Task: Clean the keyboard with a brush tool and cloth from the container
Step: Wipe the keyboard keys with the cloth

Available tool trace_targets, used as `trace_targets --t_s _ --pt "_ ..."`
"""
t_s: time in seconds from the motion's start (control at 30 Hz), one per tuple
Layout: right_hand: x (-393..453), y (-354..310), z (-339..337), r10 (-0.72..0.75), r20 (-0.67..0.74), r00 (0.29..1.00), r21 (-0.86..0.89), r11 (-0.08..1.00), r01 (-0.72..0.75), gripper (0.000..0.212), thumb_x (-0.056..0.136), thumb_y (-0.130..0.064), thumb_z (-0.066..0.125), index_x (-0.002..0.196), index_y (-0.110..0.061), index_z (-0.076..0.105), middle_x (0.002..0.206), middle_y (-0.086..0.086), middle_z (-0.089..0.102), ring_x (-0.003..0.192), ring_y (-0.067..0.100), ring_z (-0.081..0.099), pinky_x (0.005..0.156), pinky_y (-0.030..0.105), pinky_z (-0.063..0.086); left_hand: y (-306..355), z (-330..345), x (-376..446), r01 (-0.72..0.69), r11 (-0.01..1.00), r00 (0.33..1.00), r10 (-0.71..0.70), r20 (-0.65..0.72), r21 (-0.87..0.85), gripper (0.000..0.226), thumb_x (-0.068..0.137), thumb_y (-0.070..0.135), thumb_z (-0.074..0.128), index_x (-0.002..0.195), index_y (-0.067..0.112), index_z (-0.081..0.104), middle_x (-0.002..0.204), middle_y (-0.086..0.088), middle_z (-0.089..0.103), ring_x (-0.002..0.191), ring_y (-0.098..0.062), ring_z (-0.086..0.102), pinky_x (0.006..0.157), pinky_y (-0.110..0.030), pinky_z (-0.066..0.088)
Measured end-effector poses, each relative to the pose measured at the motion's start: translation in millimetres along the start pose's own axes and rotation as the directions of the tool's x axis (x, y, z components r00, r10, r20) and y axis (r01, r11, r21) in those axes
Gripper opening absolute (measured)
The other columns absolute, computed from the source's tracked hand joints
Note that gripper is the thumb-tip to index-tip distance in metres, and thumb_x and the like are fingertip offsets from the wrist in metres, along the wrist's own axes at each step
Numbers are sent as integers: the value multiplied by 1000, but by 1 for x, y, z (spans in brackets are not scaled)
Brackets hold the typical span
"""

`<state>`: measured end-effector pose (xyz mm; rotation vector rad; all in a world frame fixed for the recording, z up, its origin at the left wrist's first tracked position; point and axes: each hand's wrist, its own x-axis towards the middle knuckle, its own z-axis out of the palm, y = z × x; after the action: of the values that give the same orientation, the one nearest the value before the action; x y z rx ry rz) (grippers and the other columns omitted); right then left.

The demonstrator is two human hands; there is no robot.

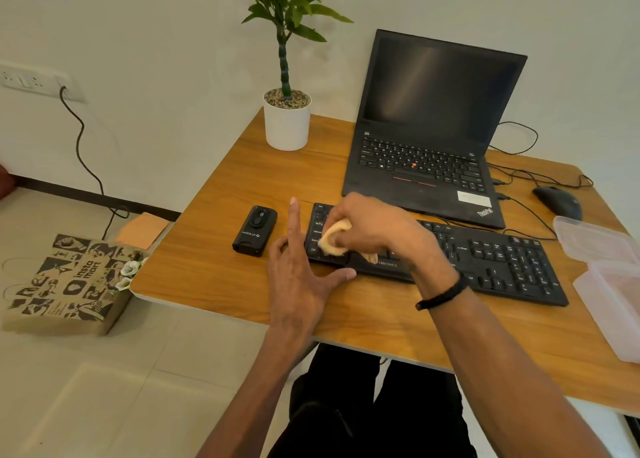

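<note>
Pressing a bunched yellow cloth (333,238) onto the left end of the one black keyboard (485,260), the right hand (374,229) curls its fingers round the cloth at the centre of the frame; a black band (441,293) circles that wrist. The left hand (301,274) lies just left of the keyboard with its grip spread wide and holding nothing, thumb against the keyboard's near edge and forefinger pointing up the frame. One wooden table (363,319) carries everything. At the right edge of the frame sits one clear plastic container (609,284), its lid hinged open. One small black device (255,230) rests left of the left hand. Above the keyboard stands one open laptop (429,135) with a dark screen, one black mouse (557,201) to its right, and one potted plant (286,111) at upper centre. One printed paper bag (65,284) stands on the floor at lower left.
</note>
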<state>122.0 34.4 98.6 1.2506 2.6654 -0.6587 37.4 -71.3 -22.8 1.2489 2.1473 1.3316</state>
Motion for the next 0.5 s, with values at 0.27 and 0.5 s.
trace_targets --t_s 0.27,0.5 --pt "24 -17 40 -19 -318 948 -174 984 -38 27 92 3 64 115 -9 70 109 11 63 98 29 64 72 34 51 -1 0 1 4 1000 1000 -4 0 21 151 60 51 95 156 50 -21 138 0 60 132 -20 40 107 -29 31" --pt "-19 -5 67 -107 -294 950 -97 992 82 38 84 2 70 118 -16 73 104 8 74 95 25 71 85 36 60 -10 2 0 -102 992 995 101 18 68 142 72 24 92 160 42 -18 113 3 67 121 -27 48 109 -39 37"
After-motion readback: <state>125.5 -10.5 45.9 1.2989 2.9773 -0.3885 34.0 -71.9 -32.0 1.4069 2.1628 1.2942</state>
